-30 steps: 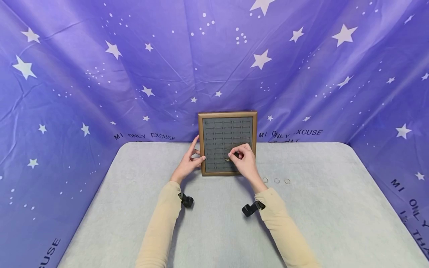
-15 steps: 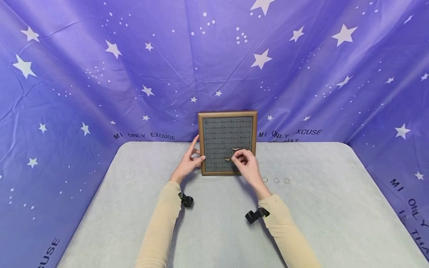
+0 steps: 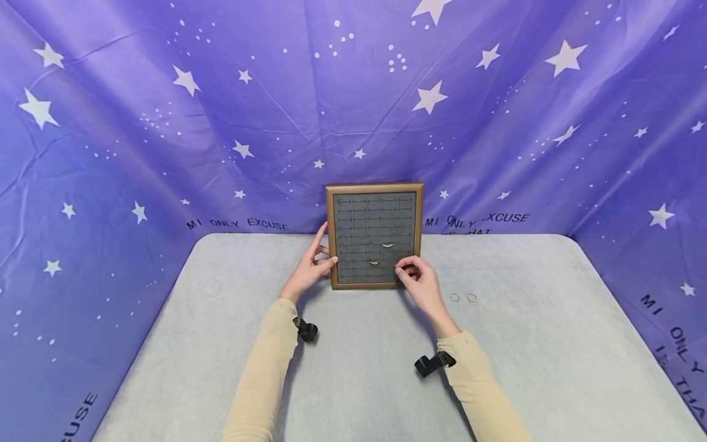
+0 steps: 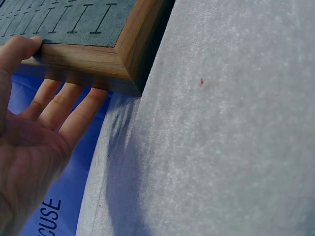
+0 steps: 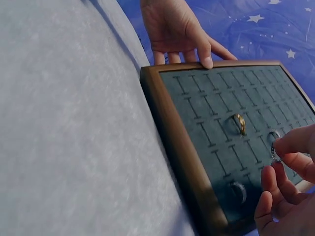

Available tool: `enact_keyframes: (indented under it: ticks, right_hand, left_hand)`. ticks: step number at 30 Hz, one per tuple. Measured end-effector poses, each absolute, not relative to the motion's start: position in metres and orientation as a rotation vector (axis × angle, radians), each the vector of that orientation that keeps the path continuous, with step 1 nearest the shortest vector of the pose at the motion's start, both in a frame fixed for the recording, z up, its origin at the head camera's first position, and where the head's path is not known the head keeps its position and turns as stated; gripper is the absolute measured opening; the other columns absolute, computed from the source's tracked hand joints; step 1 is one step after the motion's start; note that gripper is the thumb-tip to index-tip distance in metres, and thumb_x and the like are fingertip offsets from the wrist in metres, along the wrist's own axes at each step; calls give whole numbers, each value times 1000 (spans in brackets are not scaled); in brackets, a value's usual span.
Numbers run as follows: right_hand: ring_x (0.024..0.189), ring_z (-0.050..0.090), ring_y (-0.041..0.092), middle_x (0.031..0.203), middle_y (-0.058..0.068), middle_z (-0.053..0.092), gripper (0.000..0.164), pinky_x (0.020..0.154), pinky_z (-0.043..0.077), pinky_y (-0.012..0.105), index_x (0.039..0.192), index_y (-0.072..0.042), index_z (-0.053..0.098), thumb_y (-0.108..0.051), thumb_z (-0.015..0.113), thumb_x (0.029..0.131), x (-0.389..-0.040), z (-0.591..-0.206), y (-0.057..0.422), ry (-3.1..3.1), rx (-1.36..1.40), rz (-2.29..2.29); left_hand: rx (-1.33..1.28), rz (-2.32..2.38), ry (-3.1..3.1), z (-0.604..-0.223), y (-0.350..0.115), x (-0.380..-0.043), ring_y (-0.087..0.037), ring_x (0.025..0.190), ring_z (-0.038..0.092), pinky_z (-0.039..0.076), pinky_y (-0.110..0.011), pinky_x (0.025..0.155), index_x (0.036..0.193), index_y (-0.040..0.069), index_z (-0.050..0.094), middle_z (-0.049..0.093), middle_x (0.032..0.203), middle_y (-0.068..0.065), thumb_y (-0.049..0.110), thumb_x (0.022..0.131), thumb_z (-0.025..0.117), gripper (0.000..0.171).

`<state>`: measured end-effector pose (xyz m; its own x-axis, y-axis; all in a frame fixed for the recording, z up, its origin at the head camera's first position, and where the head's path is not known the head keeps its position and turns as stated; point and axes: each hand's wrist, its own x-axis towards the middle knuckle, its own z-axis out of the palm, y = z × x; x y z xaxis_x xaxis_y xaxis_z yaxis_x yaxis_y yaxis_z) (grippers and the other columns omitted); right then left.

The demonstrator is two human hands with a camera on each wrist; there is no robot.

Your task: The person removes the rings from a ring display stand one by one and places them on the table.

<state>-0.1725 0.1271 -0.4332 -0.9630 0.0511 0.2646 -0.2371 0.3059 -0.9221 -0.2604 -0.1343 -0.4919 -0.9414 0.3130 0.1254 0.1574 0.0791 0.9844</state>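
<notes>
A ring display tray [image 3: 375, 186] with a brown wooden frame and grey slotted lining stands upright at the back of the table. My left hand [image 3: 308, 273] holds its left side, thumb on the front edge, fingers [image 4: 81, 113] against the side. A gold ring [image 5: 239, 124] and a silver ring [image 3: 388, 245] sit in slots. Another silver ring [image 5: 238, 191] shows near the tray's lower edge in the right wrist view; the right hand hides it in the head view. At the lower right of the lining, my right hand [image 3: 422, 285] pinches a small silver ring [image 5: 273, 153] between thumb and fingertips.
Two loose rings, one thin ring [image 3: 455, 298] and another ring [image 3: 472, 298], lie on the grey tabletop [image 3: 353, 368] right of the tray. A purple curtain [image 3: 298, 110] with white stars hangs right behind the tray and around the table.
My right hand has moved right and down across the tray, uncovering the silver ring and the gold one. Its wrist now hides the leftmost loose ring. My left hand has stayed put.
</notes>
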Motion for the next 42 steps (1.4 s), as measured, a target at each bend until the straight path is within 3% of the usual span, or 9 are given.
enact_keyframes:
  ticks: [6, 14, 19, 26, 35, 42]
  right_hand:
    - [74, 53, 22, 91, 25, 56, 7, 61, 42, 18, 92, 14, 61, 11, 62, 86, -170, -443, 137, -2342, 135, 1745]
    - [77, 55, 16, 96, 19, 57, 6, 63, 43, 16, 93, 9, 64, 5, 64, 88, -181, -481, 153, -2365, 110, 1719]
    - [76, 56, 12, 95, 16, 59, 6, 64, 45, 16, 92, 6, 65, 2, 65, 88, -182, -490, 160, -2369, 110, 1710]
    - [76, 57, 12, 100, 17, 61, 6, 66, 45, 16, 92, 6, 66, 4, 66, 86, -174, -490, 173, -2447, 101, 1664]
    - [76, 58, 24, 98, 29, 61, 7, 64, 44, 19, 89, 14, 63, 14, 64, 82, -154, -460, 182, -2509, 140, 1625]
    - [71, 54, 10, 90, 17, 64, 7, 61, 43, 17, 88, 5, 68, 8, 68, 82, -158, -491, 211, -2546, 138, 1544]
  left_hand:
    - [494, 1981, 2222, -491, -134, -261, -26, 74, 64, 58, -42, 69, 156, 36, 13, 48, 109, -22, 4, 94, 62, 85]
    - [492, 2000, 2214, -492, -134, -262, -23, 73, 65, 58, -35, 66, 155, 39, 16, 50, 108, -20, 2, 93, 62, 86]
    - [496, 1997, 2212, -492, -134, -263, -26, 74, 64, 58, -38, 67, 155, 40, 15, 49, 108, -21, 3, 93, 63, 86]
    - [480, 1988, 2181, -491, -135, -263, -30, 75, 62, 57, -50, 72, 156, 35, 13, 48, 109, -19, 2, 94, 62, 86]
    - [503, 1975, 2177, -465, -134, -247, -31, 75, 62, 57, -47, 72, 157, 23, 11, 47, 107, -20, -2, 93, 60, 84]
    - [499, 1982, 2166, -463, -134, -245, -33, 77, 62, 54, -56, 76, 157, 25, 12, 47, 107, -20, -1, 93, 60, 84]
